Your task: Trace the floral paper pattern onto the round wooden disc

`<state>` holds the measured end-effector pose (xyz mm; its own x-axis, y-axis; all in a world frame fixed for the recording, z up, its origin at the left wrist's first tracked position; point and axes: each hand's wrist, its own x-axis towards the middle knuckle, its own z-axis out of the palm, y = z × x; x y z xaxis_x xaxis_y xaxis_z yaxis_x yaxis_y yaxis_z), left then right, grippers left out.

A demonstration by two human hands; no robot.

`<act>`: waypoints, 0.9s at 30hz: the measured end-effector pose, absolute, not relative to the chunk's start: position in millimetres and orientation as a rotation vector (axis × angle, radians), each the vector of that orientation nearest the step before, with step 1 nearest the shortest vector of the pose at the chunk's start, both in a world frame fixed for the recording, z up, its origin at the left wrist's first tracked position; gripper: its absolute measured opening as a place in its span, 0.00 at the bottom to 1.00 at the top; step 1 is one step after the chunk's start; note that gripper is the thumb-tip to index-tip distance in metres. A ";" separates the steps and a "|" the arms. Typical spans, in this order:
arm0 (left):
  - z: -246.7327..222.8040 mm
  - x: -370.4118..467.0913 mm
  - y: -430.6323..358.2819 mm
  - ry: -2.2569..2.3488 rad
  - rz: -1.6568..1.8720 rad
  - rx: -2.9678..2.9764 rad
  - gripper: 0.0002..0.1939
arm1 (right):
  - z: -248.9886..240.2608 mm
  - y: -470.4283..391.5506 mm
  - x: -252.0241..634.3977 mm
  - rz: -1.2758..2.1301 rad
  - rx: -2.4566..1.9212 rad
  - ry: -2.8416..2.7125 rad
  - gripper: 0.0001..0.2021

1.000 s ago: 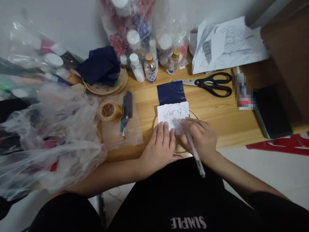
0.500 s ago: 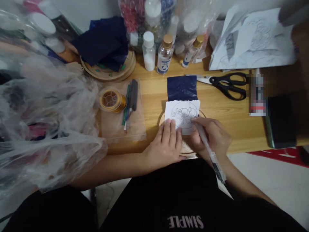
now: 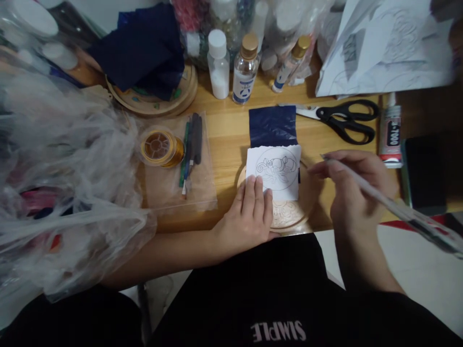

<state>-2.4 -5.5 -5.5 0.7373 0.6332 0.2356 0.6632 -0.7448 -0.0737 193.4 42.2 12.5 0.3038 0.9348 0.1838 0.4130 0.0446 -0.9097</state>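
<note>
My left hand (image 3: 246, 212) lies flat, its fingertips pressing the lower left of a white paper (image 3: 277, 166) with a line drawing inside a circle. Under the paper is a round wooden disc (image 3: 284, 219) with line work on it. A dark blue sheet (image 3: 273, 126) sticks out beyond the paper's top edge. My right hand (image 3: 356, 188) is raised to the right of the paper, closed around a clear-barrelled pen (image 3: 383, 200). The pen's tip points left and up, apart from the paper.
Black-handled scissors (image 3: 347, 120), a glue tube (image 3: 391, 132) and a dark phone (image 3: 424, 176) lie on the right. Left are a gold thread spool (image 3: 161, 148) and several brushes (image 3: 190, 152). Bottles (image 3: 245, 72) stand behind; a plastic bag (image 3: 72, 183) covers the left side.
My right hand has lifted off the paper and moved right with the pen still in it. My left hand has stayed on the paper. The view has shifted slightly.
</note>
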 end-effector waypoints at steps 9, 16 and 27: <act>-5.3 -2.2 -6.3 -1.087 -0.331 -2.796 0.39 | 14.1 57.1 161.2 0.695 -1.450 -1.254 0.03; -3.2 -1.4 -5.0 -1.095 -0.362 -2.793 0.35 | 1.1 57.2 146.6 0.847 -1.515 -1.319 0.11; -0.6 -1.9 -1.9 -1.023 -0.306 -2.737 0.36 | -12.3 53.7 143.5 0.638 -1.718 -1.454 0.08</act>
